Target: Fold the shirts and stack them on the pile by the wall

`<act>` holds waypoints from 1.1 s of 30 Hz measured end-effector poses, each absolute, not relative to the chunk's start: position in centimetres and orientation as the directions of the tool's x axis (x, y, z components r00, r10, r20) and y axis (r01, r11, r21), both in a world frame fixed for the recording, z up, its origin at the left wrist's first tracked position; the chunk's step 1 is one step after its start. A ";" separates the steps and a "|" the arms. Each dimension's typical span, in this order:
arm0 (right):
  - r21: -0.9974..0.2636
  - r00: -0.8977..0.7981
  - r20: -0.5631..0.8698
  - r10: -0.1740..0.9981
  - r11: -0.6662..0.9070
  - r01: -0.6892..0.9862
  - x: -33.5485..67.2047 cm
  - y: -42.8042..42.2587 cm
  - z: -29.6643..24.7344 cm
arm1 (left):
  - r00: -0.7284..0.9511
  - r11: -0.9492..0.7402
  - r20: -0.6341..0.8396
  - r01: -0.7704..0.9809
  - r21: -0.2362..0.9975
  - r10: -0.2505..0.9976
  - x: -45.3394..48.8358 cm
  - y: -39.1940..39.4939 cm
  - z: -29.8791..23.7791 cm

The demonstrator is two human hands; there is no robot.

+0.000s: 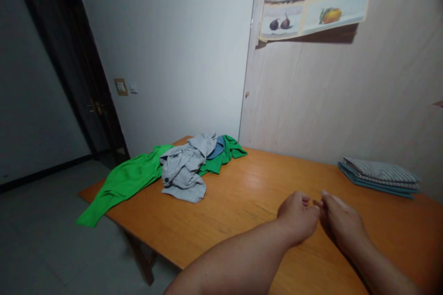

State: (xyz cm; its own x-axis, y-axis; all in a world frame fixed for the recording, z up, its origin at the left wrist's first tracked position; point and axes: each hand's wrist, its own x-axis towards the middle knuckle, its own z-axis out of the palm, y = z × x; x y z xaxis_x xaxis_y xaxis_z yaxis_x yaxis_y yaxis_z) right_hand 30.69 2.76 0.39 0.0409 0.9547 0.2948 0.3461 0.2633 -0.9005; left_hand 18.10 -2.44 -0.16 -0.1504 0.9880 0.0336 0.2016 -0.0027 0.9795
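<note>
My left hand (298,219) and my right hand (342,223) are close together over the right half of the wooden table (256,193), a small gap between them. Both have curled fingers, and no object shows in either one. Some fingertips are hidden from this angle. Across the table to the left lies a loose heap of clothes: a bright green garment (134,175) hanging over the table's left edge, a crumpled grey garment (188,166), and a darker green piece (224,156) with a bit of blue cloth (217,148).
A folded stack of cloth (380,176), grey striped above blue, sits at the table's back right by the wall. A fruit poster (318,0) hangs above. A dark door (93,101) and wall switches (121,86) are at left. One table leg (140,258) stands on the tiled floor.
</note>
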 end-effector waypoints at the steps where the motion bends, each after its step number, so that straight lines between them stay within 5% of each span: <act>1: -0.913 0.028 0.263 0.965 0.239 0.331 30.6 2.7 0.5 | -0.144 -0.005 0.037 0.220 0.976 0.989 18.1 -2.4 -0.2; 17: -0.966 -0.045 0.181 0.982 0.186 0.179 30.9 3.2 -0.2 | -0.129 -0.111 0.190 0.462 0.880 0.973 18.3 -2.8 -0.7; 33: -0.924 -0.102 0.249 0.963 0.268 0.274 31.1 3.3 0.0 | -0.119 -0.113 0.188 0.466 0.878 0.975 18.3 -2.9 -0.8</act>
